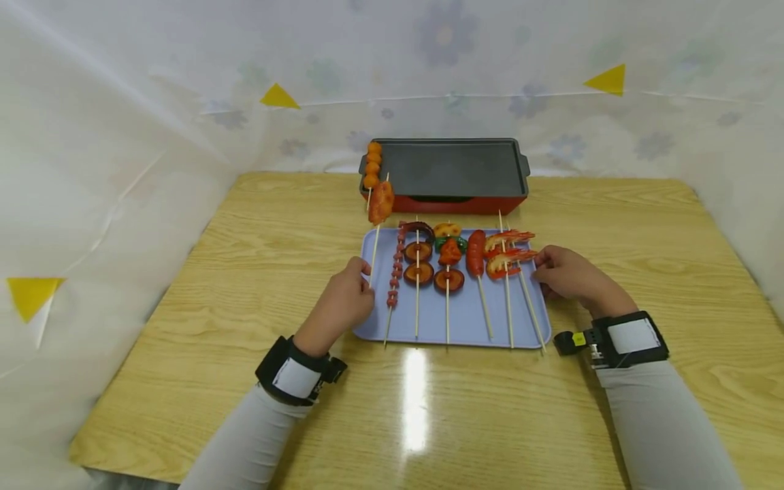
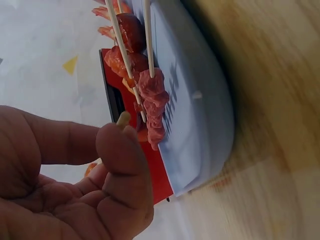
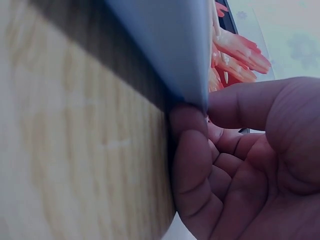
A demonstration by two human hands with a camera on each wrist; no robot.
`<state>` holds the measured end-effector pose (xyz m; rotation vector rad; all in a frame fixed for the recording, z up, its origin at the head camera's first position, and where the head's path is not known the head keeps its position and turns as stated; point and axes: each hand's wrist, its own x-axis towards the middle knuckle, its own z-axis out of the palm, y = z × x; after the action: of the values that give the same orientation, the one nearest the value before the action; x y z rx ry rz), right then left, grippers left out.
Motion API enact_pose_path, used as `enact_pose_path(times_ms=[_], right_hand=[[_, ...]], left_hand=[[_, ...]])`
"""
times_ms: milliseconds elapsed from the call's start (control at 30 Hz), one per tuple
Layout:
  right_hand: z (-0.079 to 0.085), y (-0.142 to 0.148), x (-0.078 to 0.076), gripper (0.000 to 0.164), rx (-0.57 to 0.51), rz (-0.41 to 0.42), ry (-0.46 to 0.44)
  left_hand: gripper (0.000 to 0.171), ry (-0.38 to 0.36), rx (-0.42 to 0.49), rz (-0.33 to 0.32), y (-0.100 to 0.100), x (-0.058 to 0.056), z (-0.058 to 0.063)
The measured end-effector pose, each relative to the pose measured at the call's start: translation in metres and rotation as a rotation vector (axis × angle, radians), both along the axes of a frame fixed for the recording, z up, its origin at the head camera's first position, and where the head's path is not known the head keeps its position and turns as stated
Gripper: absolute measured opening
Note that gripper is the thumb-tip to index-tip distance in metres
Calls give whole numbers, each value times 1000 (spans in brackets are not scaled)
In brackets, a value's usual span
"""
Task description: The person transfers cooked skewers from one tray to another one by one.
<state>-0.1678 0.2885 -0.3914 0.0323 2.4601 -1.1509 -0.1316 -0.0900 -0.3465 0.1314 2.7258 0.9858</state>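
My left hand pinches the bare lower end of a skewer with a browned chicken wing at its top, held over the left side of the light blue tray. In the left wrist view only the stick's tip shows between thumb and finger. At the tray's right edge my right hand grips the rim between thumb and fingers. On the tray lie a skewer of small pink meat pieces, a mushroom skewer, a mixed vegetable skewer, a sausage skewer and shrimp skewers.
Behind the tray stands a grill with a dark plate and a red base. A skewer of orange balls lies on the plate's left end. All stands on a wooden table, with a patterned white sheet behind.
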Motion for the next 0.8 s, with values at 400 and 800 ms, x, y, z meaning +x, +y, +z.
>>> enact_pose_path(times_ms=[400,800], right_hand=[[1,-2,0,27,-10,3,7],[2,-2,1,27,-12,0,5]], left_hand=[[24,-49,-48,-40,-5,6,-8],[24,-38,-102,-67,-2,6,-16]])
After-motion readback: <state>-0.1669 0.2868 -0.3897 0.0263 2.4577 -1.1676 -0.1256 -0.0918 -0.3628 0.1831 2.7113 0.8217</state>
